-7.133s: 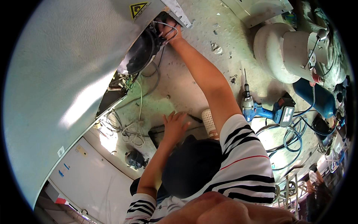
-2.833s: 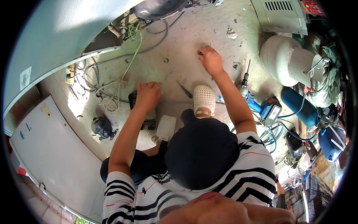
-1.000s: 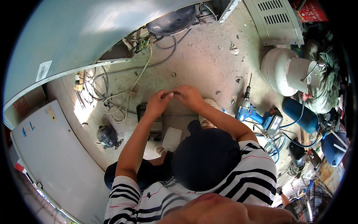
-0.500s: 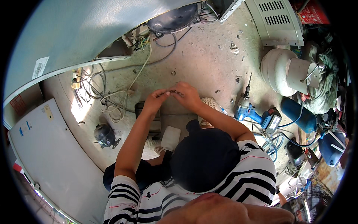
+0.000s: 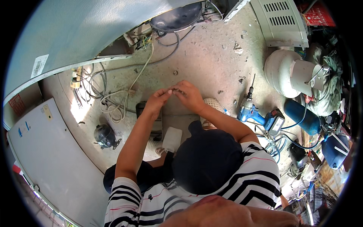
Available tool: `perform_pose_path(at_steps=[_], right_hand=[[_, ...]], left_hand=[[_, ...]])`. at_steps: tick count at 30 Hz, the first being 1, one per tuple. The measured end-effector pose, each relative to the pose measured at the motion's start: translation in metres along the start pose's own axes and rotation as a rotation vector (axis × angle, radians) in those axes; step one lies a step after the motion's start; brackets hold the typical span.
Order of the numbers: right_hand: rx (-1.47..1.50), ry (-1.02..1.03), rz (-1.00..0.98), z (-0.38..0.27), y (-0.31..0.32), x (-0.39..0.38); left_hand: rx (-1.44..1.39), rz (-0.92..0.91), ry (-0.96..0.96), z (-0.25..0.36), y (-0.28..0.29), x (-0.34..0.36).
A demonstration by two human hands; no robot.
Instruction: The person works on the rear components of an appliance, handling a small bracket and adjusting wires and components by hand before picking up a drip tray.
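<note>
In front of my body, my left hand (image 5: 157,101) and my right hand (image 5: 191,99) meet at the fingertips. A small dark, thin piece (image 5: 179,90) lies along the fingers of my right hand, too small to name. Thumb and fingers of my left hand are pinched together beside it; whether they also grip it, I cannot make out. Below the hands, a dark open case (image 5: 141,108) rests on the floor, partly covered by my left forearm. Near my foot stands a whitish plastic container (image 5: 172,139).
A blue cordless drill (image 5: 247,110) lies at right, by a white gas cylinder (image 5: 279,72) and a blue cylinder (image 5: 301,116). At left are coiled cables (image 5: 100,83), a black compressor (image 5: 105,136) and a white panel (image 5: 53,159). A large grey appliance (image 5: 87,26) spans the upper left.
Both hands stay together in nearly the same place. The fingers shift slightly, and more of the dark piece shows along my right fingers.
</note>
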State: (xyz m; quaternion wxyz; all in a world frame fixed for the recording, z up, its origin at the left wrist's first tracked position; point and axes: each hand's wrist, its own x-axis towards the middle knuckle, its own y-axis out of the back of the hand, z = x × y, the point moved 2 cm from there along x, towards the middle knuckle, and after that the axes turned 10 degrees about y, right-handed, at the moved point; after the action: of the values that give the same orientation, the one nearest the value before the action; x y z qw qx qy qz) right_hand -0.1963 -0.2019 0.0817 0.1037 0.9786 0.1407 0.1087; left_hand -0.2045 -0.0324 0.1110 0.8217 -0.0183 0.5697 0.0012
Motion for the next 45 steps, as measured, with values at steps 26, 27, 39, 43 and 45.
perform_pose_path(at_steps=[26, 27, 39, 43, 45], right_hand=[[0.037, -0.135, -0.066, -0.003, 0.014, 0.009], [0.021, -0.146, -0.034, -0.001, 0.015, 0.01], [-0.03, -0.125, 0.438, 0.058, 0.078, 0.077], [-0.015, -0.153, 0.682, 0.097, 0.108, 0.113], [-0.051, -0.147, 0.757, 0.111, 0.118, 0.133]], left_hand=[[0.028, -0.085, 0.036, -0.005, 0.009, 0.011], [-0.015, -0.078, 0.048, -0.006, 0.008, 0.013], [0.186, 0.046, -0.108, 0.002, -0.006, 0.018], [0.323, 0.02, -0.21, -0.004, -0.014, 0.017], [0.426, 0.019, -0.259, -0.006, -0.017, 0.008]])
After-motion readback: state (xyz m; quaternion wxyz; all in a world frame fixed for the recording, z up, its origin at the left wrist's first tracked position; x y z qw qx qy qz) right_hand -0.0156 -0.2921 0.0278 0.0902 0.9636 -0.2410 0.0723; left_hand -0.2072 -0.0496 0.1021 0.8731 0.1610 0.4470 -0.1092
